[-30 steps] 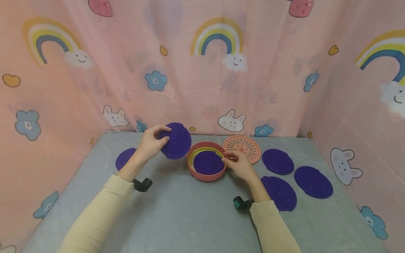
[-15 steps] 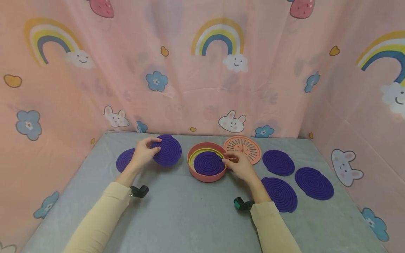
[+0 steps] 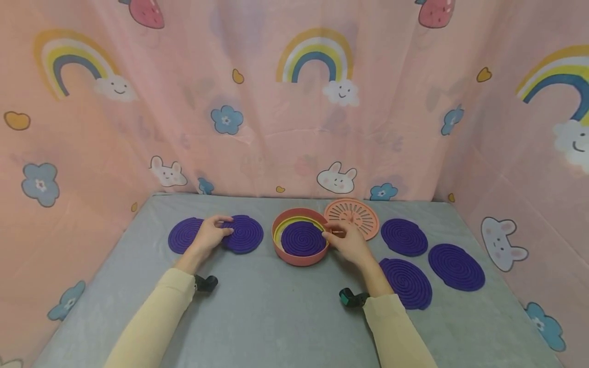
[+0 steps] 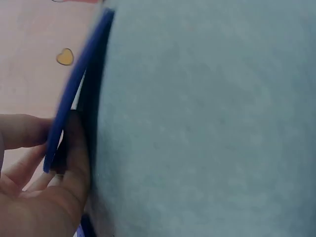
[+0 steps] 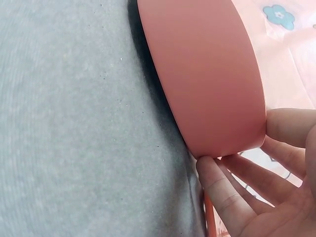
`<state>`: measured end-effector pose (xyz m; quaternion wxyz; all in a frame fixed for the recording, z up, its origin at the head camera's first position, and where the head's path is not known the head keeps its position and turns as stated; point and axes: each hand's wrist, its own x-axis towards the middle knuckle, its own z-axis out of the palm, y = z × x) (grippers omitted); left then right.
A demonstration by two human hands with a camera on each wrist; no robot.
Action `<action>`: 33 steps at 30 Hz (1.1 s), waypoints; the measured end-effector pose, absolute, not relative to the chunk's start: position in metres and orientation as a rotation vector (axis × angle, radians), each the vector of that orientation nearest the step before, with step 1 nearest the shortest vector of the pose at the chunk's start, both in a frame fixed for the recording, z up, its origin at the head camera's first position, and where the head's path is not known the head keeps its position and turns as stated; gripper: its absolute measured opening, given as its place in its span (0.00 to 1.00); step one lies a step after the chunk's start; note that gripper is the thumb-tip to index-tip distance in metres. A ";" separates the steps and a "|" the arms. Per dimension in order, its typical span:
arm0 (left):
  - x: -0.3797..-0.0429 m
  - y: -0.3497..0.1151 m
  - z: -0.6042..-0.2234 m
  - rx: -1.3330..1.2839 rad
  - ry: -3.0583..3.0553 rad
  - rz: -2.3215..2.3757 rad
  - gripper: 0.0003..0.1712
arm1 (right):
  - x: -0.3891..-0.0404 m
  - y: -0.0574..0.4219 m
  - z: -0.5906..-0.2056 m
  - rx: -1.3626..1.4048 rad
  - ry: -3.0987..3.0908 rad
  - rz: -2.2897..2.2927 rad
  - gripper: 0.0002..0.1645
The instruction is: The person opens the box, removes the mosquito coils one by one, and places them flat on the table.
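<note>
In the head view my left hand (image 3: 211, 236) pinches the edge of a purple spiral mosquito coil (image 3: 244, 235) close over the table. The left wrist view shows this coil (image 4: 74, 89) edge-on and tilted, with fingertips on both faces. Another coil (image 3: 183, 236) lies partly behind that hand. A round pink mosquito coil box (image 3: 301, 259) with a yellow inside stands at the centre, with a coil (image 3: 302, 238) in it. My right hand (image 3: 349, 243) holds the box at its right side. From the right wrist, fingertips show against the pink wall (image 5: 207, 79) and at its rim.
Behind my right hand lies a slotted pink lid (image 3: 363, 217). Several coils are spread on the right: one behind (image 3: 404, 236), one farther right (image 3: 456, 267), and one (image 3: 407, 283) partly covered by the right forearm. A patterned pink curtain (image 3: 294, 143) borders the grey table (image 3: 276, 317).
The coil in my left hand has come down and to the left, from beside the box to close over the table. My right hand has stayed at the box.
</note>
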<state>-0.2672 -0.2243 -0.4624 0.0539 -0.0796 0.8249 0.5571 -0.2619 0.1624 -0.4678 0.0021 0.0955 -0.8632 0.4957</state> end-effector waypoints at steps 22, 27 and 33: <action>-0.263 -0.211 -0.444 0.051 3.012 0.965 0.20 | -0.263 0.163 -0.467 0.308 -2.704 1.564 0.21; -0.261 -0.199 -0.435 0.122 3.000 1.014 0.19 | -0.263 0.163 -0.467 0.310 -2.697 1.561 0.20; -0.258 -0.180 -0.423 0.208 3.010 1.059 0.19 | -0.262 0.162 -0.466 0.315 -2.702 1.562 0.21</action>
